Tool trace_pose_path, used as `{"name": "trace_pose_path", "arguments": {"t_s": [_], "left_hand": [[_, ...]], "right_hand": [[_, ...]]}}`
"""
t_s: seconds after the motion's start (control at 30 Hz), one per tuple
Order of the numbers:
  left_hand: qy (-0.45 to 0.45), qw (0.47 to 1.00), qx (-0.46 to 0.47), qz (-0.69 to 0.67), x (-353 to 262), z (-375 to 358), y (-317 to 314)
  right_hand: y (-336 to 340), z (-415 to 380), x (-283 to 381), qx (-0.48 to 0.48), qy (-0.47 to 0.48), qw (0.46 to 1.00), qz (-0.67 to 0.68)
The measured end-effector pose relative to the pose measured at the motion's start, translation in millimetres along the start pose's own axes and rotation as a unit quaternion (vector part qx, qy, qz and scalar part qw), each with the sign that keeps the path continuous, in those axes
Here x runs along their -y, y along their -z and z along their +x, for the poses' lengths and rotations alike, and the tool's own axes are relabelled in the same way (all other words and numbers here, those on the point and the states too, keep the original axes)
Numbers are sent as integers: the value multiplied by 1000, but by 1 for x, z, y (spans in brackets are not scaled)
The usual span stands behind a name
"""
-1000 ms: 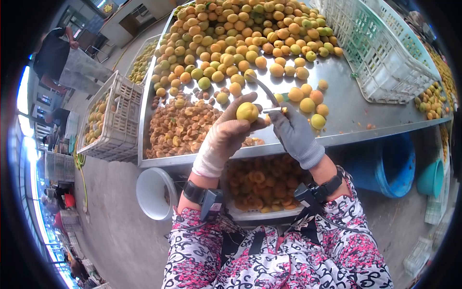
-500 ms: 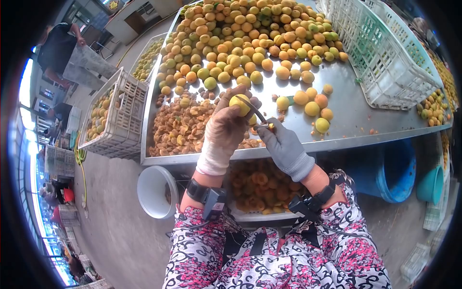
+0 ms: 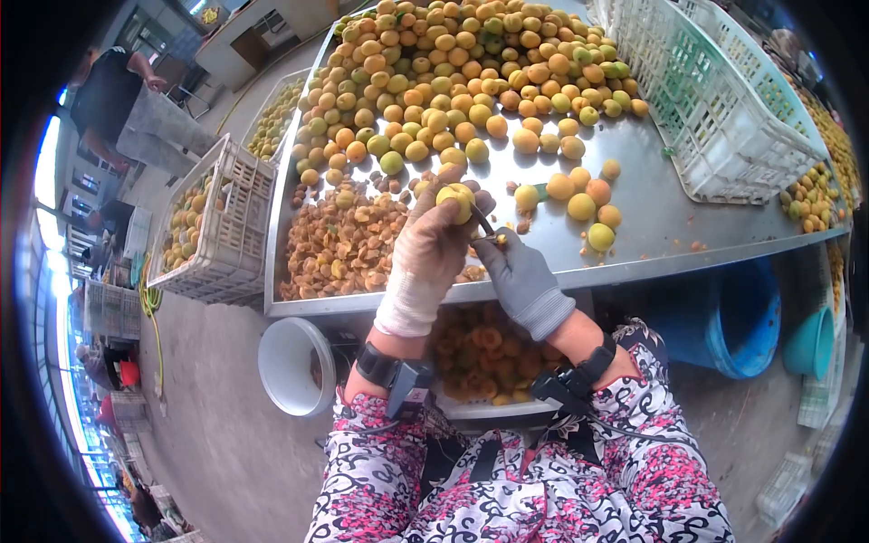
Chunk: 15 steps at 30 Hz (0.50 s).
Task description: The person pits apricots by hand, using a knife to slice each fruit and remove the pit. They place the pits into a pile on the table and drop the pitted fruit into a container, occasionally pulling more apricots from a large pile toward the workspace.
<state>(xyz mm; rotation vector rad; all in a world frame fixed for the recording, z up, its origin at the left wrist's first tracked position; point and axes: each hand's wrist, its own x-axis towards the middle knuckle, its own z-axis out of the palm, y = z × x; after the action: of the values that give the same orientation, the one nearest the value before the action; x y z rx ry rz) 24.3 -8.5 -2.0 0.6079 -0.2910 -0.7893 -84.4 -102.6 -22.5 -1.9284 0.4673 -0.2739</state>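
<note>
My left hand (image 3: 421,253), in a pale, stained glove, is closed round a yellow apricot (image 3: 455,201) above the near side of the steel table (image 3: 652,217). A knife (image 3: 483,221) sits in my grey-gloved right hand (image 3: 523,282), its dark blade against the apricot and seemingly in its flesh. A line now runs across the fruit near the blade. To the left of my hands lies a heap of brown-orange apricot pits (image 3: 339,242). Several loose apricots (image 3: 580,206) are to the right. Below the table edge, a container holds halved apricots (image 3: 489,348), partly hidden by my forearms.
A large pile of apricots (image 3: 453,90) covers the table's far side. White crates stand at the right (image 3: 724,154) and left (image 3: 217,226). Below are a white bucket (image 3: 294,362), a blue barrel (image 3: 747,317) and a teal basin (image 3: 810,344). Another person (image 3: 118,100) stands far left.
The knife blade has moved from across the apricot's top to its right side, and a line now shows in the fruit. My right hand has shifted slightly left and down.
</note>
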Motion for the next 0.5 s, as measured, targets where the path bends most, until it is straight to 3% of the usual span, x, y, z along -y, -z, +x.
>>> {"name": "trace_pose_path", "arguments": {"t_s": [0.07, 0.1, 0.17, 0.23, 0.3, 0.33, 0.37, 0.43, 0.5], "left_hand": [[3, 973, -11, 229, -10, -7, -12], [5, 974, -11, 227, -13, -7, -11], [-8, 934, 8, 358, -18, -5, -9], [-42, 966, -18, 256, 3, -6, 0], [55, 995, -75, 26, 25, -2, 3], [40, 996, -79, -9, 30, -2, 3], [40, 996, -80, -7, 27, -2, 5], [34, 990, -48, 126, 17, 0, 8], [28, 981, 31, 190, -2, -4, -2]], "right_hand": [[10, 1, 1, 6, -8, 1000, -8], [18, 0, 6, 25, -1, 1000, 4], [19, -2, 7, 46, 5, 999, 16], [6, -4, 5, 8, -10, 999, 36], [-9, 0, -3, -29, 18, 999, 38], [-14, 1, -5, -68, 43, 996, 41], [-11, 1, -8, -68, 44, 996, 42], [10, 2, 5, 5, -7, 1000, 20], [20, 4, 6, 15, 11, 999, 35]]}}
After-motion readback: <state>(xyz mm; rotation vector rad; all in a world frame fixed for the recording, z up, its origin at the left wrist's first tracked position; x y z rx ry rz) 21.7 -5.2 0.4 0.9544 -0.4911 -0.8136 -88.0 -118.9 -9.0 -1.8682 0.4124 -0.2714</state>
